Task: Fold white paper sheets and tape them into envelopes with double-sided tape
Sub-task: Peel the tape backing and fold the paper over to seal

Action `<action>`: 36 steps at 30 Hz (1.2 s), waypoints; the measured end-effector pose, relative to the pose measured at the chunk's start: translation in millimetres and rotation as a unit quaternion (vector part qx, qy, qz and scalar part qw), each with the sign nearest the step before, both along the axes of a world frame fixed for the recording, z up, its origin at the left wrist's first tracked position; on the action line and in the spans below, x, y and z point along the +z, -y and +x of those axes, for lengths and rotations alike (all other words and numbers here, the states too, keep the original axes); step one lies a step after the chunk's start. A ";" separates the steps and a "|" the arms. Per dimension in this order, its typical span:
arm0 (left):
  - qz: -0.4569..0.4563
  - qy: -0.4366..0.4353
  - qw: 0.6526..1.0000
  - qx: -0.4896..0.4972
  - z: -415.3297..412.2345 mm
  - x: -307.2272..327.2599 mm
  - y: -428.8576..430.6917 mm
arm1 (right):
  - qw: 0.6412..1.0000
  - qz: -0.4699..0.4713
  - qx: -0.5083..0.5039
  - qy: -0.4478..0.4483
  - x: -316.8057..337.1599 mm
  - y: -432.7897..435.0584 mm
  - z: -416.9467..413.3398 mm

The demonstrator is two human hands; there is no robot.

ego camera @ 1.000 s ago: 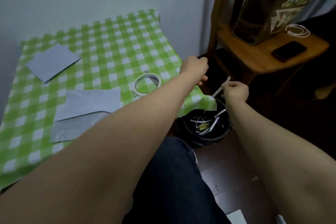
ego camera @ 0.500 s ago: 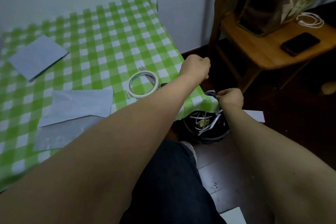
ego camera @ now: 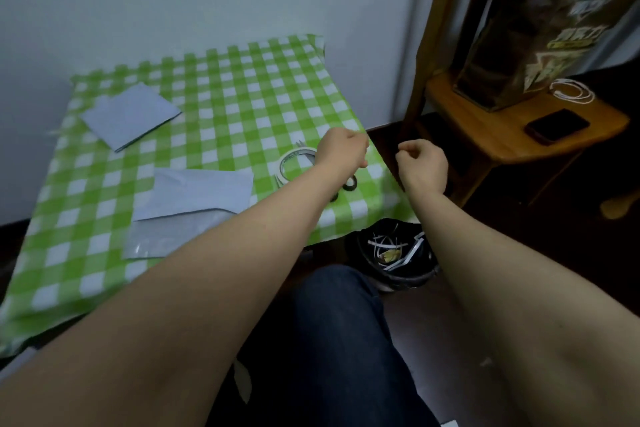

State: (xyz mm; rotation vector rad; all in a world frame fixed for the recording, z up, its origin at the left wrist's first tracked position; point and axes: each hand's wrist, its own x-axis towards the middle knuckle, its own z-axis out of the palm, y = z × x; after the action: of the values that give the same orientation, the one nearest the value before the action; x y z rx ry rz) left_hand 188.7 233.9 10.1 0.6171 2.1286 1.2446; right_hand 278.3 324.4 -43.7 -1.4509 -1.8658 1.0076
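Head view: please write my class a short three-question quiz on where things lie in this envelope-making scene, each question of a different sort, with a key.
1. True or false: the tape roll lies on the checked table.
2. Where do the white paper strips lie? A in the black bin on the floor; B on the table; C inside the tape roll.
3. Fill in: the phone lies on the wooden ____.
Key: 1 true; 2 A; 3 stool.
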 end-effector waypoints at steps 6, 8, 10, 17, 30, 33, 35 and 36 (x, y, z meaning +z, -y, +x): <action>0.032 -0.014 0.997 0.073 -34.3 13.7 82.9 | 0.986 0.055 0.158 -0.018 36.6 72.5 -39.8; 0.031 -0.011 0.994 0.103 -48.2 15.7 115.1 | 0.971 0.048 0.233 -0.010 37.5 98.6 -52.3; 0.016 -0.013 0.991 0.135 -63.3 13.8 147.5 | 0.950 0.034 0.310 0.006 34.2 121.5 -62.7; -0.079 -0.128 0.973 0.177 -87.6 -10.8 242.0 | 0.859 0.081 0.483 0.152 22.0 167.4 -73.7; -0.123 -0.202 0.964 0.123 -98.3 -46.6 291.7 | 0.808 0.197 0.535 0.151 5.1 180.1 -78.0; -0.123 -0.216 0.963 0.107 -101.4 -48.3 294.8 | 0.861 0.110 0.490 0.081 9.6 180.2 -78.0; -0.128 -0.217 0.963 0.100 -103.5 -47.8 296.6 | 0.887 0.040 0.459 0.043 12.0 178.5 -78.8; -0.127 -0.214 0.963 0.102 -105.1 -47.2 297.5 | 0.895 0.014 0.445 0.023 13.2 177.4 -79.4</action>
State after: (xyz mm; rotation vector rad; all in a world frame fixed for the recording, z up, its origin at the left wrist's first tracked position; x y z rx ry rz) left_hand 83.6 -63.6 -37.0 0.6060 2.7182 0.9751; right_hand 198.9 147.0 -30.6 -0.5385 -2.6271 1.3200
